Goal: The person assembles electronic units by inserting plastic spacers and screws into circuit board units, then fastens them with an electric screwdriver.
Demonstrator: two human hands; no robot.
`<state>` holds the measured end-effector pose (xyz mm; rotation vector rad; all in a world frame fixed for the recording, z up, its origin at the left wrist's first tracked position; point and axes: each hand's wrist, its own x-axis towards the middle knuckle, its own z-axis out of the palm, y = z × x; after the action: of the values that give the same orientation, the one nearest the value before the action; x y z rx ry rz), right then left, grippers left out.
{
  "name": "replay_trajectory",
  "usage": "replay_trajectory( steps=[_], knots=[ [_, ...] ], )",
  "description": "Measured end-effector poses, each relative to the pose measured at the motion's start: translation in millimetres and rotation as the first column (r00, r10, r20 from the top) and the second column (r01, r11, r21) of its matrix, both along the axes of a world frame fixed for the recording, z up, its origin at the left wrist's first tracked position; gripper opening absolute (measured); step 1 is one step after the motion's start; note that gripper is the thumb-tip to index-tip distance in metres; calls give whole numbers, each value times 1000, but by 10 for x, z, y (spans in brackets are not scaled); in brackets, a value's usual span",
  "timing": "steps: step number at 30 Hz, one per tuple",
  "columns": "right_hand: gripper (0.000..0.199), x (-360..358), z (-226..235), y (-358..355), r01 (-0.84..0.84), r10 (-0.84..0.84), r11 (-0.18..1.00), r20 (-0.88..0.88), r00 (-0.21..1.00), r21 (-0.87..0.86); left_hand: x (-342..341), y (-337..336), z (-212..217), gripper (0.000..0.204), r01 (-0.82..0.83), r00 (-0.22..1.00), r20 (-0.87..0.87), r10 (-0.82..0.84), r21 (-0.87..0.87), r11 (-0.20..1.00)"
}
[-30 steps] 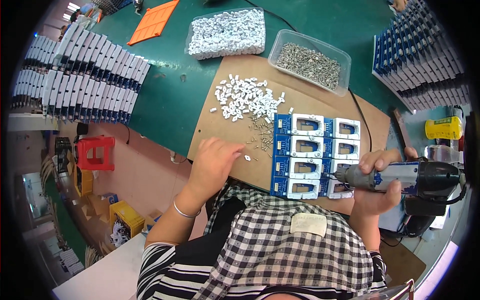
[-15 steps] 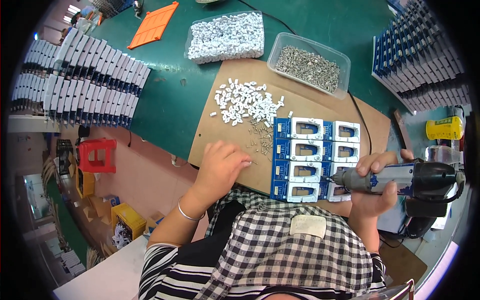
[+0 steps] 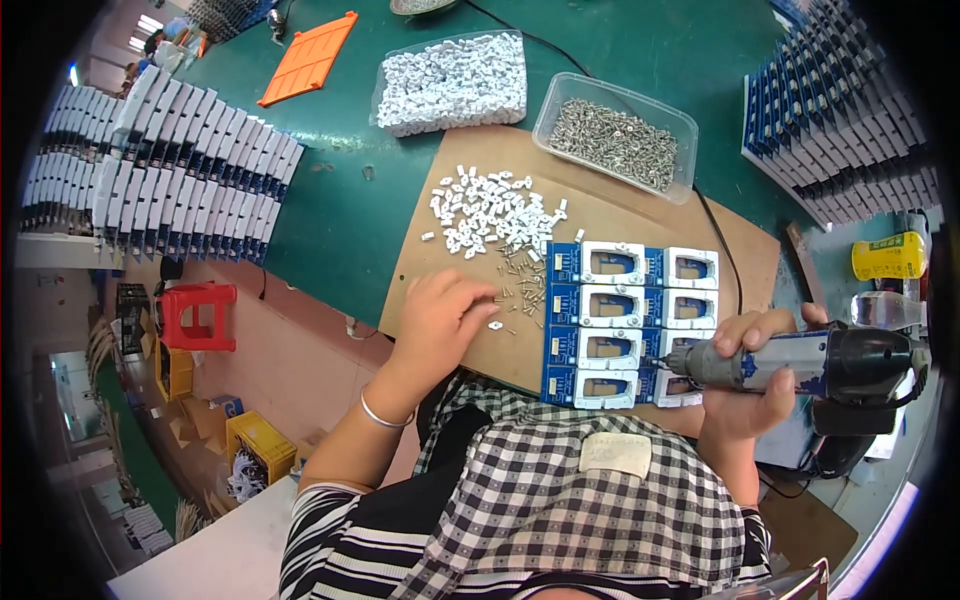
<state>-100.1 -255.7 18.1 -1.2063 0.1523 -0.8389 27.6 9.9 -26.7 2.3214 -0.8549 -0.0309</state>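
My right hand [image 3: 755, 370] is wrapped round a grey and black electric screwdriver [image 3: 790, 362]. Its bit points left at the lower part of a panel of blue circuit boards [image 3: 562, 305] with white plastic frames [image 3: 612, 306] on them. My left hand [image 3: 440, 318] hovers over the brown board, thumb and forefinger a little apart, with nothing visible between them. Just below its fingertips lies a single small white plastic piece [image 3: 495, 325]. Loose screws [image 3: 528, 283] are scattered right beside the fingers, and a heap of the same white pieces [image 3: 490, 212] spreads beyond them.
A clear tub of screws [image 3: 615, 140] and a tub of white pieces [image 3: 452, 82] stand at the back. Stacked boards rise at left [image 3: 190, 170] and right [image 3: 830, 120]. A black cable [image 3: 722, 235] runs past the panel. An orange plastic panel [image 3: 310, 58] lies on the green table [image 3: 340, 200].
My left hand has shifted slightly away from me toward the screws, and the white piece at its fingertips now lies free on the board. The screwdriver stays about where it was.
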Motion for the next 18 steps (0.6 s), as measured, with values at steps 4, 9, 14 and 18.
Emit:
replay_trajectory(
  steps=[4, 9, 14, 18],
  knots=[
    [69, 7, 7, 32, -7, 7, 1000, -11, 1000, 14, 56, -35, -16, 8, 42, 994, 100, -44, 14, 999],
    [70, -3, 17, -8, 1, -1, 1000, 8, 1000, 1, -14, 112, 74, 8, 4, 1000, -1, -4, -105, 994],
    [70, 13, 21, -7, -5, 5, 1000, -12, 1000, 2, -113, 89, 35, 11, 41, 998, -38, -47, -138, 990],
    [70, 9, 19, 2, -22, 22, 1000, -17, 1000, -15, -138, 84, 4, 12, 5, 999, -36, -11, -167, 986]
  ],
)
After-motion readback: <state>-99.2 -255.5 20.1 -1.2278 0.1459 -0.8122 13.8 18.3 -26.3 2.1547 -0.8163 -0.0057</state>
